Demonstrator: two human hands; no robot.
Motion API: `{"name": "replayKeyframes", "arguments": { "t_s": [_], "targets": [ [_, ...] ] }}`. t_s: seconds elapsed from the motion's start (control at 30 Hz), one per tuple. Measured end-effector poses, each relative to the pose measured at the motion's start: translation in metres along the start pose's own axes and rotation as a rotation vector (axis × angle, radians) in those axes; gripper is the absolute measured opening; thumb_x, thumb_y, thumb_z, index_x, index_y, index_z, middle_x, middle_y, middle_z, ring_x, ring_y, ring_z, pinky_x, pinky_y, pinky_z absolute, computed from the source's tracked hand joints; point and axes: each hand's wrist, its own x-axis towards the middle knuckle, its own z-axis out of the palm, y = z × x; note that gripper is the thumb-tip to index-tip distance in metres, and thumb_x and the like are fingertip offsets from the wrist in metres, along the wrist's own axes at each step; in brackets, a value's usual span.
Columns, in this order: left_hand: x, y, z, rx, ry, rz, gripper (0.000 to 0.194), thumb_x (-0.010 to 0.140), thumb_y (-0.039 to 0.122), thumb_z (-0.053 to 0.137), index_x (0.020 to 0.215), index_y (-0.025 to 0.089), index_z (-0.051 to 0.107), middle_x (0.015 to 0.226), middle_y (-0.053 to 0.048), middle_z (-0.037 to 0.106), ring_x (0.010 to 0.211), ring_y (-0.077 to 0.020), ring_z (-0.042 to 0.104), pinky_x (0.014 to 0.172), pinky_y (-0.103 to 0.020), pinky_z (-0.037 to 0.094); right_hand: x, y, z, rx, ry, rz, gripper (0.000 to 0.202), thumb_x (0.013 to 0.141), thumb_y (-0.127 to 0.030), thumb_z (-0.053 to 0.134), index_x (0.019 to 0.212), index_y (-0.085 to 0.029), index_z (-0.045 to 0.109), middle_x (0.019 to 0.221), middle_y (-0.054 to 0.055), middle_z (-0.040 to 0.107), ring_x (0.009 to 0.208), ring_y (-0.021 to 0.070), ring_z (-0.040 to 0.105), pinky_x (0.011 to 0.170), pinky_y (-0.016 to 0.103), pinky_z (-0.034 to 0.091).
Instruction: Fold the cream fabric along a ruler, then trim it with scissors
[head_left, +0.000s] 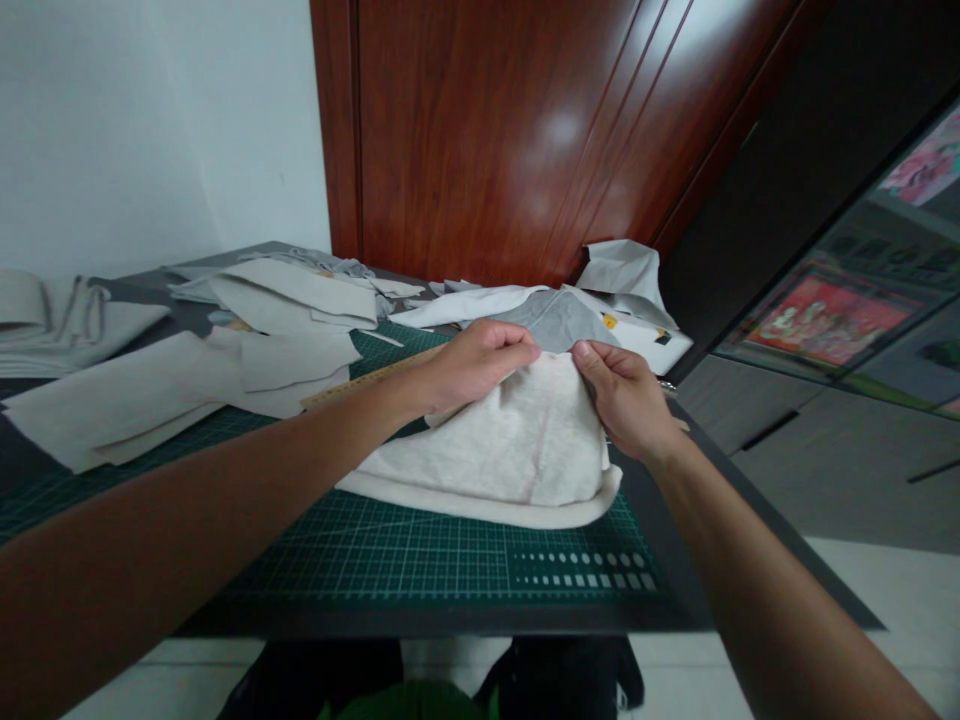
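A piece of off-white fabric hangs between my two hands, its lower part resting on the green cutting mat. Faint pinkish lines run down and along the top of the cloth. My left hand pinches the upper edge between thumb and fingers. Close beside it, my right hand pinches the same edge near the right corner. The lower edge of the cloth curves up at the right in a thick folded rim. Partly behind my left forearm lies a yellowish ruler.
Cut off-white fabric pieces and folded cloth lie at the left. Grey fabric and a white box stand behind my hands. A wooden door is at the back, a glass-fronted cabinet at the right.
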Motion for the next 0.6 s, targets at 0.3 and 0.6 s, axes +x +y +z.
{"name": "replayKeyframes", "arguments": {
  "t_s": [0.3, 0.6],
  "targets": [
    [-0.074, 0.005, 0.044, 0.511, 0.066, 0.365, 0.026, 0.090, 0.020, 0.064, 0.114, 0.021, 0.055, 0.112, -0.010, 0.066, 0.107, -0.0267, 0.061, 0.097, -0.046, 0.051, 0.019, -0.002, 0.005, 0.089, 0.115, -0.002, 0.048, 0.095, -0.069, 0.067, 0.073, -0.028, 0.054, 0.061, -0.002, 0.057, 0.058, 0.0207, 0.057, 0.051, 0.032, 0.042],
    [-0.086, -0.019, 0.049, 0.590, -0.039, 0.361, 0.027, 0.091, 0.004, 0.058, 0.113, 0.019, 0.065, 0.107, -0.005, 0.068, 0.102, -0.0226, 0.062, 0.093, -0.041, 0.048, 0.049, -0.014, 0.004, 0.086, 0.258, -0.069, 0.044, 0.095, -0.062, 0.068, 0.071, -0.029, 0.054, 0.068, 0.002, 0.062, 0.070, 0.0235, 0.062, 0.059, 0.035, 0.048]
  ]
}}
